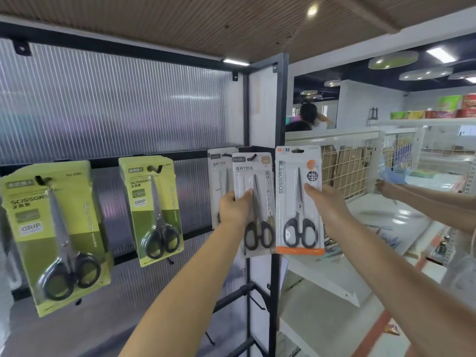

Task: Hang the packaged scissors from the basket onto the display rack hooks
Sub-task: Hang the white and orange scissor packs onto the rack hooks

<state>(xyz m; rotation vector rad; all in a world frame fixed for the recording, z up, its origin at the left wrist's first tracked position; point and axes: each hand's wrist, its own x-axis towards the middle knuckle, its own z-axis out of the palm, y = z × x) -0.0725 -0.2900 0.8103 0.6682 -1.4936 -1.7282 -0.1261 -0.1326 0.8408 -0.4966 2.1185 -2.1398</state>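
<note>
- R hand point(325, 202) grips orange pack point(299, 199), centre-right of frame: white card w/ orange bottom strip, black-handled scissors, blades up; held upright off the hooks, just beside rack post point(281, 104).
- L hand point(235, 207) pinches grey pack point(253, 202), centre, hung on hook point(253, 157).
- Two green packs point(55, 235) hang at left.

One head-worn camera only — it looks forward and slightly up at the display rack point(279, 150), close, at arm's reach. The wide lens bends the edges; no second view exists.
</note>
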